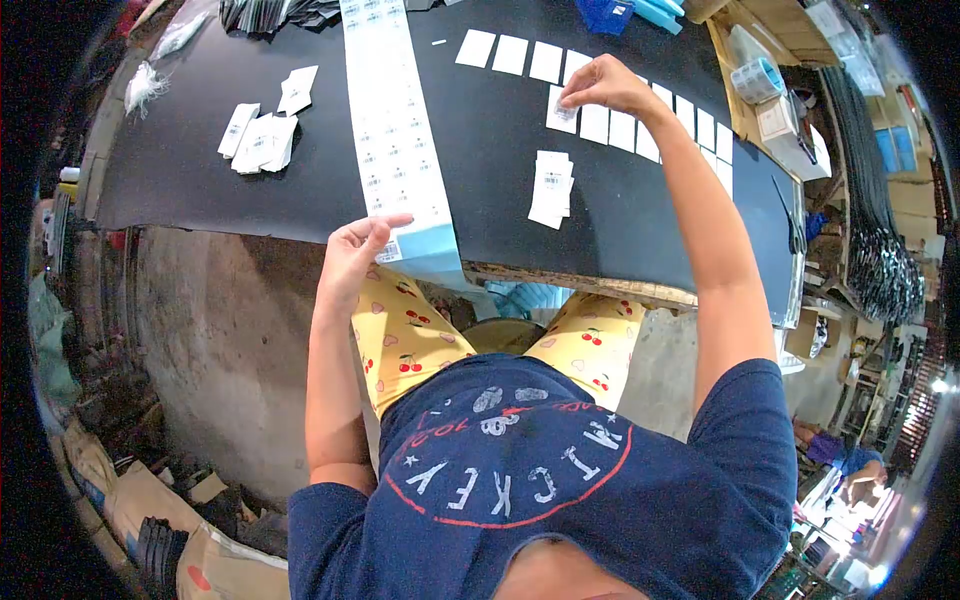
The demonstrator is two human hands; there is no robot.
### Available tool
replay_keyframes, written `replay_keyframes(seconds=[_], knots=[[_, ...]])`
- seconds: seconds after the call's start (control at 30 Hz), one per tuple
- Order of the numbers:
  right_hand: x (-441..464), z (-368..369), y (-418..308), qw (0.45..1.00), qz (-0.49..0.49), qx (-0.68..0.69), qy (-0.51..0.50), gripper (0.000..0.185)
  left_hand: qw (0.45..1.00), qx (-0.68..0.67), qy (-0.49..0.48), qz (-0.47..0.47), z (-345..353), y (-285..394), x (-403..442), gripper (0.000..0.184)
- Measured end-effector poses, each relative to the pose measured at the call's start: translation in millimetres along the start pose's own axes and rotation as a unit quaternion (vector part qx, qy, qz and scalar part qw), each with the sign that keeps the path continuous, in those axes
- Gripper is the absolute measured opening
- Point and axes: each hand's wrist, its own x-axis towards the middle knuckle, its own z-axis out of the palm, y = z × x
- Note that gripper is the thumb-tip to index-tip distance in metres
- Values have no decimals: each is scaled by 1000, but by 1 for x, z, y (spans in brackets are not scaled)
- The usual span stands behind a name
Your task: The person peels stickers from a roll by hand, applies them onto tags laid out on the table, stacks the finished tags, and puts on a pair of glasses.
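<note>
A long strip of barcode stickers (398, 130) runs down the dark table to its front edge, where its lower end is bare blue backing. My left hand (360, 255) is at that end, a barcode sticker (386, 250) at its fingers and thumb. My right hand (605, 87) is pinched over a white card (562, 112) at the left end of the lower row, with a small sticker at the fingertips. More white cards (547, 62) lie in two rows to the right. Below them sits a stack of labelled cards (551, 188).
Piles of white cards (262, 143) lie on the left of the table (200, 190). Dark items (275, 14) and blue plastic (605, 14) are at the far edge. A sticker roll (757, 80) stands at the right. Another person (850, 465) sits at the lower right.
</note>
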Motion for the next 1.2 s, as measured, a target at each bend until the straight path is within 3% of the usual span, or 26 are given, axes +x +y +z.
replay_keyframes(seconds=[0.07, 0.37, 0.67, 0.77, 0.83, 0.97, 1.2], knots=[[1, 0, 4, 1000, -7, 6, -9, 22, 999, 22, -1, 24, -2, -5, 2, 61], [0, 9, -3, 996, -5, -61, 58, 20, 1000, 1, -2, 30, -3, -7, 3, 56], [-5, 23, -2, 970, -79, -184, 135, 14, 1000, -17, -6, 6, -3, -7, 3, 52], [-22, 21, -21, 967, -92, -161, 174, 15, 1000, -21, 1, 14, -2, -7, 3, 50], [-40, 24, -45, 966, -79, -169, 177, 16, 999, -1, 34, 0, 2, -3, 2, 53], [-63, 50, -59, 981, -118, -137, 68, 13, 999, 5, 47, -12, 1, -5, 4, 51], [-78, 87, -40, 967, -117, -184, 134, 7, 997, -31, 56, -35, 7, 7, 0, 50]])
